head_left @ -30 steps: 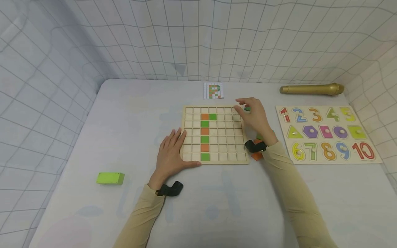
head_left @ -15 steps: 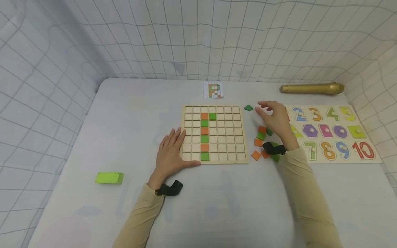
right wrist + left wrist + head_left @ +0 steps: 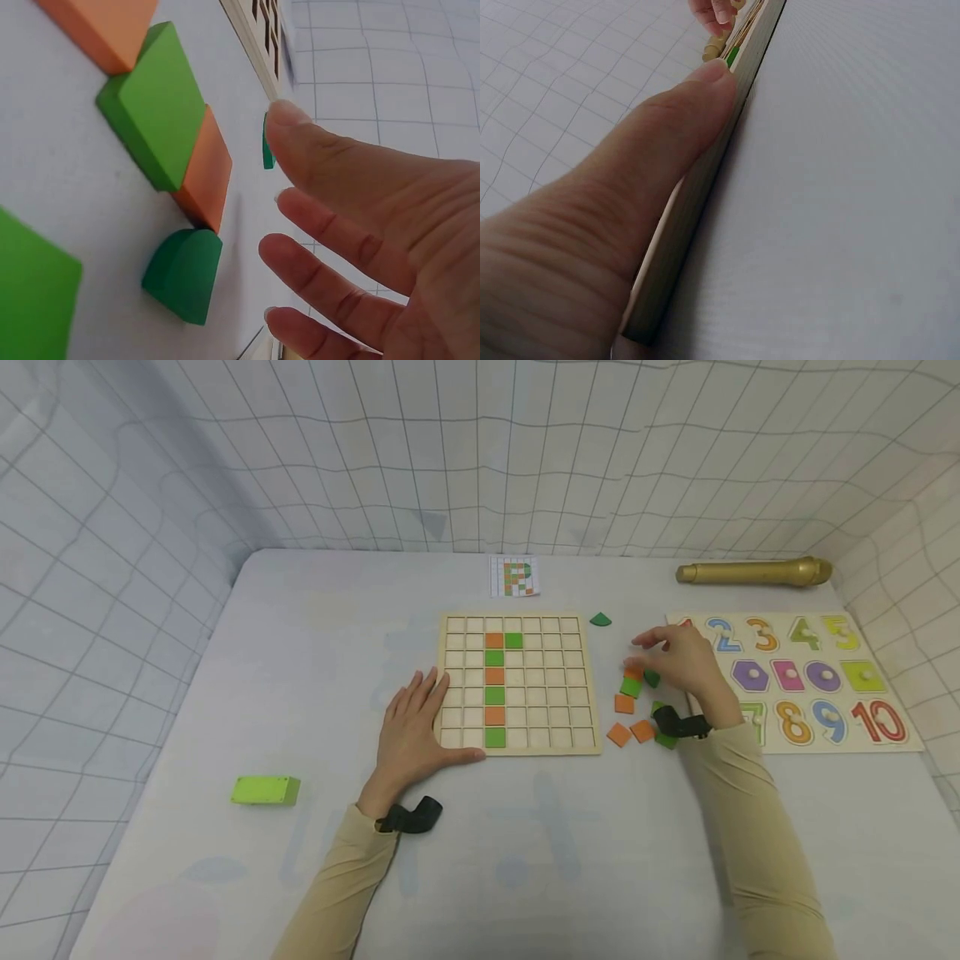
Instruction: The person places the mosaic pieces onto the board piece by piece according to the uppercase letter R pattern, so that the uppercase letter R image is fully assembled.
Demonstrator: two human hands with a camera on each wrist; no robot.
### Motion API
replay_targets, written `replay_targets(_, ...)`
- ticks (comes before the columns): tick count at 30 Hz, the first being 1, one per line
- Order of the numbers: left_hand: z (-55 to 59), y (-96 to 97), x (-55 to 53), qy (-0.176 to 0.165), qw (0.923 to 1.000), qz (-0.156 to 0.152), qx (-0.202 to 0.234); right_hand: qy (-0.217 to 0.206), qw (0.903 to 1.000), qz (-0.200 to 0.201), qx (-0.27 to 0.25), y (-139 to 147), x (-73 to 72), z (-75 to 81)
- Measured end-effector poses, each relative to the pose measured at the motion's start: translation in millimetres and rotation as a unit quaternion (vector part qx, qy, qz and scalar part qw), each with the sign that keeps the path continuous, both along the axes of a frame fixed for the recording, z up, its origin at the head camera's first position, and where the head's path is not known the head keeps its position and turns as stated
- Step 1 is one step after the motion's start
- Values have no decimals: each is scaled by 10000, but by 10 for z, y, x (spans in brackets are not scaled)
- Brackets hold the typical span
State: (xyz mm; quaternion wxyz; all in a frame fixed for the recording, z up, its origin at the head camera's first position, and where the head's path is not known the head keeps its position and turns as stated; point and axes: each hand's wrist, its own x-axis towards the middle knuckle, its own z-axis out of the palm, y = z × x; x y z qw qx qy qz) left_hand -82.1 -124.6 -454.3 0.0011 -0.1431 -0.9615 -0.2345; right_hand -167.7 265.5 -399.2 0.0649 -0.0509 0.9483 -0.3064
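Observation:
A wooden grid board (image 3: 555,697) lies in the middle of the table, with a column of orange and green square tiles set in its cells and one green tile (image 3: 513,641) beside the top one. My left hand (image 3: 411,731) rests at its lower left corner, fingers straight along the left edge, thumb on the front edge. Right of the board, my right hand (image 3: 681,660) hovers over loose tiles, thumb and fingers apart, holding nothing. Nearest below it are an orange square tile (image 3: 210,169), a green square tile (image 3: 154,109) and a dark green quarter-round tile (image 3: 187,277).
Another dark green quarter-round tile (image 3: 601,620) lies near the board's far right corner. A small pattern card (image 3: 514,577) sits behind the board. To the right are a number-and-shape puzzle (image 3: 806,693) and a gold microphone (image 3: 753,573). A lime green block (image 3: 266,790) is at left.
My right hand has moved from the board's far right corner rightward, then slightly toward me over the loose tiles. The left hand stays on the board.

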Motion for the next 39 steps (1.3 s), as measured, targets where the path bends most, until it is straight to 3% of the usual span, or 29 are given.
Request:
replay_targets(6, 3, 5, 5, 29, 10000, 15, 48, -293, 9995, 27, 147, 40, 9, -36)
replay_targets(15, 0, 6, 4, 41, 10000, -9, 38, -411, 9990, 11, 154, 48, 27, -44)
replay_targets(27, 5, -1, 6, -10, 10000, 23, 31, -141, 9987, -92, 477, 22, 10, -80)
replay_targets(39, 0, -3, 9, 16, 10000, 3, 34, -85, 9991, 290, 295, -47, 50, -46)
